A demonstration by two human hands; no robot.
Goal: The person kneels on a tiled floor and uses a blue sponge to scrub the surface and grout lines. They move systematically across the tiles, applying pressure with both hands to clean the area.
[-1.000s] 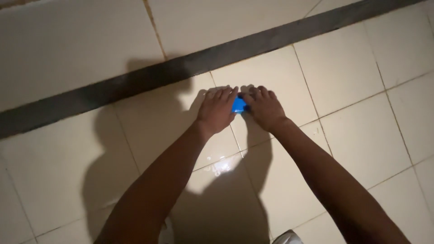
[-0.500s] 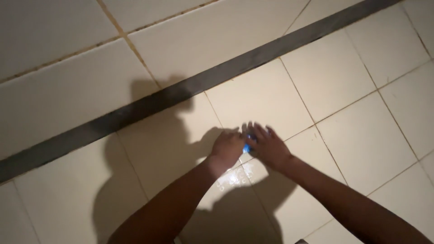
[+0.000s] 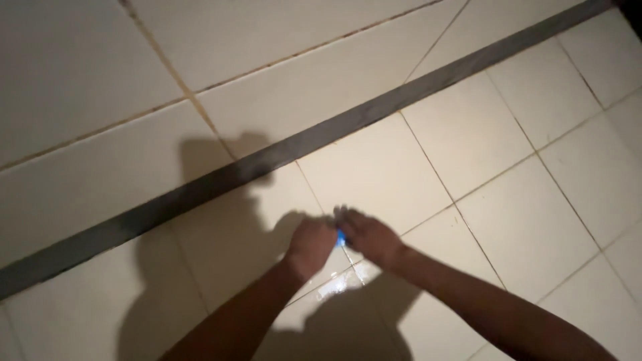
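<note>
Cream tiled floor (image 3: 414,167), dark grout strip (image 3: 281,157), wet sheen near hands.

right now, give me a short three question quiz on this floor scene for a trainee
1. True or false: both hands press on one small blue thing.
2. What runs slantwise across the tiled floor? A) dark strip B) red rope C) hose
3. Fill in: a wet shine shows on the tile just ___ the hands.

Key: 1 true, the left hand and right hand meet on it; 2 A, the dark strip; 3 below.
</note>
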